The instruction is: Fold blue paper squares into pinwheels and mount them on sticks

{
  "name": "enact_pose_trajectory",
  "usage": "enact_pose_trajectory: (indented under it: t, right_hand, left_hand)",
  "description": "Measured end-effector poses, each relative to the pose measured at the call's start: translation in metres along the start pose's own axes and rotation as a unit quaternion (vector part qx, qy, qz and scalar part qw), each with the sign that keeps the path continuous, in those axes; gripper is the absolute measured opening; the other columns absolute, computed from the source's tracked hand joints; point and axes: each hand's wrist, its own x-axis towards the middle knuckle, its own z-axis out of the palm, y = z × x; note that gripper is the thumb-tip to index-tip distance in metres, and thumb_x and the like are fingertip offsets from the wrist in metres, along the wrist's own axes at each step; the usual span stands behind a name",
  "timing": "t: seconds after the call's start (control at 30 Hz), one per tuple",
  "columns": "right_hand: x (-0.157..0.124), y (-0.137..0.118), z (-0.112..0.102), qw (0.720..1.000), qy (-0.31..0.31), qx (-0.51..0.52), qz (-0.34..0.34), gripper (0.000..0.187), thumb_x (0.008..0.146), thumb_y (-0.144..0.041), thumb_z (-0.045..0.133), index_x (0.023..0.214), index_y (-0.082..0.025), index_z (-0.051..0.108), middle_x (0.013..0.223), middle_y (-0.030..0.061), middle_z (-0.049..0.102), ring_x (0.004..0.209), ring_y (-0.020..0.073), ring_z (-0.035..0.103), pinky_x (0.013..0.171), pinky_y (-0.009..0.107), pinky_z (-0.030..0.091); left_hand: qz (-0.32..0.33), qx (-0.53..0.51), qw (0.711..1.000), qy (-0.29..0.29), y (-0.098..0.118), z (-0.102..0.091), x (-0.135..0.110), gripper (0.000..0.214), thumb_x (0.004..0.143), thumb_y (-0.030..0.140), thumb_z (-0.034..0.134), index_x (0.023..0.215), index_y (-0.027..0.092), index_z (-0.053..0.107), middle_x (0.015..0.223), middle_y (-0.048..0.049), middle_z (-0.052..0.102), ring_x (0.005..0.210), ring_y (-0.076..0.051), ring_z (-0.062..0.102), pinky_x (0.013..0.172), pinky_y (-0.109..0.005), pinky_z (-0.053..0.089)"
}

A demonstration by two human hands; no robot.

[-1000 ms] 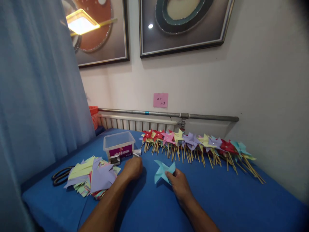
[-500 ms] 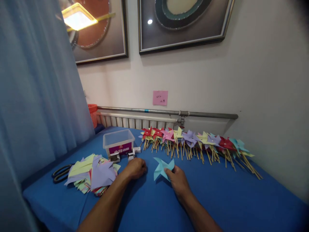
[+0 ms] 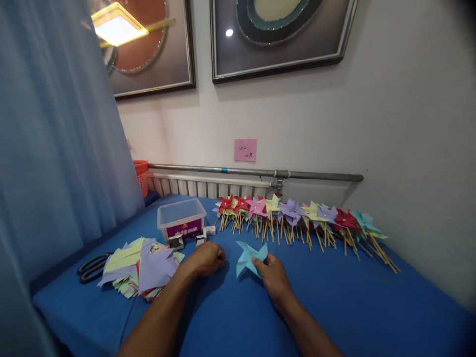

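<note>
A light-blue paper pinwheel [image 3: 247, 259] is pinched by its right side between the thumb and fingers of my right hand [image 3: 273, 277], a little above the blue cloth. I see no stick on it. My left hand [image 3: 208, 259] is closed just left of the pinwheel, fingertips curled down near the cloth; whatever it may hold is hidden. Behind it stand small open boxes [image 3: 201, 239] beside a clear plastic tub [image 3: 181, 218] with a purple label. Left of my forearm lies a pile of cut coloured paper [image 3: 158, 267], a purple piece on top.
A long row of finished pinwheels [image 3: 292, 212] on wooden sticks lies along the back right of the blue-covered table [image 3: 238, 322]. Black-handled scissors [image 3: 92, 267] rest at the far left, near a blue curtain [image 3: 67, 148]. A pipe [image 3: 245, 171] and radiator run along the wall.
The whole view has shifted very slightly. Both hands keep nearly the same place and hold, with the light-blue pinwheel still in the right.
</note>
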Motion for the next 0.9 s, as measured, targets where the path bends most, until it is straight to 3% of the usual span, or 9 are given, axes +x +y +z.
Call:
enact_pose_trajectory:
  t: [0.3, 0.5, 0.73, 0.9]
  right_hand:
    - [0.0, 0.0, -0.001, 1.0, 0.002, -0.014, -0.008, 0.038, 0.068, -0.046, 0.064, 0.087, -0.016, 0.076, 0.078, 0.0072, 0.077, 0.073, 0.025, 0.069, 0.066, 0.032, 0.051]
    - [0.001, 0.0, -0.001, 1.0, -0.001, -0.018, -0.006, 0.04, 0.066, -0.046, 0.064, 0.089, -0.015, 0.076, 0.083, 0.0083, 0.078, 0.074, 0.0255, 0.069, 0.067, 0.033, 0.051]
    - [0.0, 0.0, -0.001, 1.0, -0.005, -0.024, -0.009, 0.042, 0.068, -0.046, 0.062, 0.092, -0.015, 0.076, 0.086, 0.0091, 0.079, 0.076, 0.0254, 0.07, 0.066, 0.032, 0.051]
    - [-0.002, -0.005, -0.001, 0.999, 0.002, -0.03, -0.009, 0.037, 0.068, -0.045, 0.063, 0.088, -0.016, 0.075, 0.079, 0.0065, 0.076, 0.075, 0.0249, 0.069, 0.066, 0.032, 0.051]
  left_hand:
    - [-0.033, 0.086, 0.996, 0.011, 0.011, -0.003, -0.002, 0.027, 0.082, 0.017, 0.059, 0.094, 0.024, 0.081, 0.104, -0.0082, 0.08, 0.101, -0.026, 0.071, 0.086, -0.032, 0.049]
    - [-0.063, 0.112, 0.991, 0.034, 0.017, 0.008, 0.001, 0.025, 0.087, 0.024, 0.056, 0.097, 0.02, 0.079, 0.109, -0.0128, 0.078, 0.104, -0.029, 0.071, 0.085, -0.034, 0.049]
    - [-0.096, 0.071, 0.992, 0.045, 0.017, 0.013, 0.004, 0.026, 0.082, 0.019, 0.058, 0.1, 0.022, 0.076, 0.104, -0.0085, 0.079, 0.101, -0.026, 0.071, 0.082, -0.031, 0.049]
    - [-0.057, 0.044, 0.997, 0.036, 0.018, 0.01, 0.002, 0.029, 0.08, 0.015, 0.057, 0.099, 0.023, 0.078, 0.106, -0.0057, 0.079, 0.102, -0.023, 0.07, 0.085, -0.03, 0.048]
